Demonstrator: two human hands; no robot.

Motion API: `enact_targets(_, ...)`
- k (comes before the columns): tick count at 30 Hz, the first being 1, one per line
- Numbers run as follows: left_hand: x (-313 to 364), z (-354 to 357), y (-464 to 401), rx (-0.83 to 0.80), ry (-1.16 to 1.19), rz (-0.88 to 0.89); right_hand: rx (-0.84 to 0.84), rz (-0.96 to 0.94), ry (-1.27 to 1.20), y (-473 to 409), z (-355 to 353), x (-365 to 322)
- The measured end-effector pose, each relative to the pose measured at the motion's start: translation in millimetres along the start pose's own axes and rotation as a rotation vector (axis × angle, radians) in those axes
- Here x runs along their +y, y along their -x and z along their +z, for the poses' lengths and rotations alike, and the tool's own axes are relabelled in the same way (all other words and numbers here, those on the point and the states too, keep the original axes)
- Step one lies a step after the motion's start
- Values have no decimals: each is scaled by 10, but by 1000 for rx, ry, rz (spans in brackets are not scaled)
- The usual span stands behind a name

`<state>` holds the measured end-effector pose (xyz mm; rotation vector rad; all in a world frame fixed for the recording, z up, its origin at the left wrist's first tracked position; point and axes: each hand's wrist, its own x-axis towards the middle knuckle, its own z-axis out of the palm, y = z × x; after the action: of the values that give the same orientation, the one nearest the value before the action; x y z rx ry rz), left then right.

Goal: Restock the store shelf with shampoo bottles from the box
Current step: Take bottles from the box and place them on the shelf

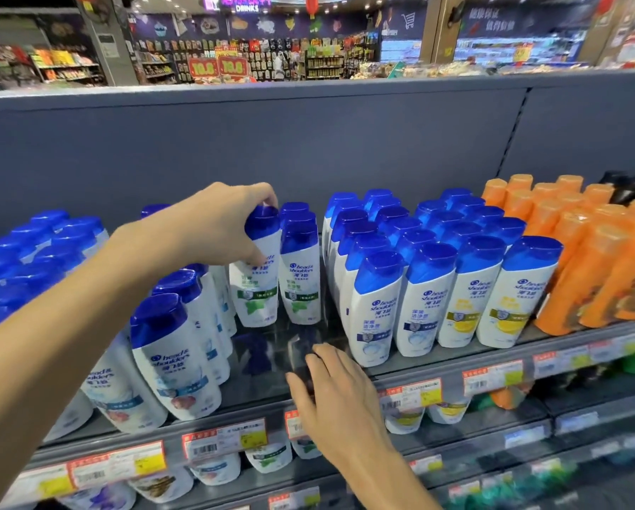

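Observation:
My left hand (220, 224) grips the blue cap and shoulder of a white shampoo bottle with a green label (254, 288), which stands on the top shelf (271, 377). A matching green-label bottle (301, 277) stands right beside it, with more behind. My right hand (330, 388) rests flat with spread fingers on the bare shelf front, below those bottles, holding nothing. Rows of white blue-capped bottles (437, 274) fill the shelf to the right. The box is not in view.
More blue-capped bottles (176, 347) lean at the left. Orange bottles (584, 248) crowd the right end. Price tags (224, 438) line the shelf edge, with lower shelves of bottles beneath. A grey back panel (271, 141) rises behind; store aisles lie beyond.

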<state>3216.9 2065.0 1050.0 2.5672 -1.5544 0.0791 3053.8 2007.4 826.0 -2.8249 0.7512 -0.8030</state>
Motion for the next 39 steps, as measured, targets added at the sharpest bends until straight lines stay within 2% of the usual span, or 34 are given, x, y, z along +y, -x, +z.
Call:
enact_targets(4, -20, 76, -121, -68, -108, -39, -32, -31, -9, 52, 28, 51)
enact_targets(9, 2, 177, -237, -75, -284, -21, -87, -48, -6, 104, 16, 94)
enact_targets(14, -12, 264, -289, -26, -384, 12, -99, -37, -30, 113, -15, 90)
enact_targets(18, -51, 258, -292, -9, -358, -14, -91, -58, -15, 112, -1, 102)
enact_targets(28, 127, 273, 19, 181, -489, -83, -86, -126, -63, 108, 18, 159)
enact_targets(30, 240, 173, 247, 341, -401, -89, -96, -149, -88, 113, -3, 163)
enact_targets(33, 414, 122, 895, 719, -205, -80, -35, -226, -214, 169, -59, 123)
enact_targets(35, 492, 234, 1495, 853, -72, -130, 28, -279, -343, 246, -143, 19)
enact_targets(37, 459, 528, 2141, 808, 27, -240, -8, -312, -509, 402, -230, -168)
enact_targets(39, 306, 1014, 2806, 629, 122, -418, -143, -331, -688, 648, -234, -414)
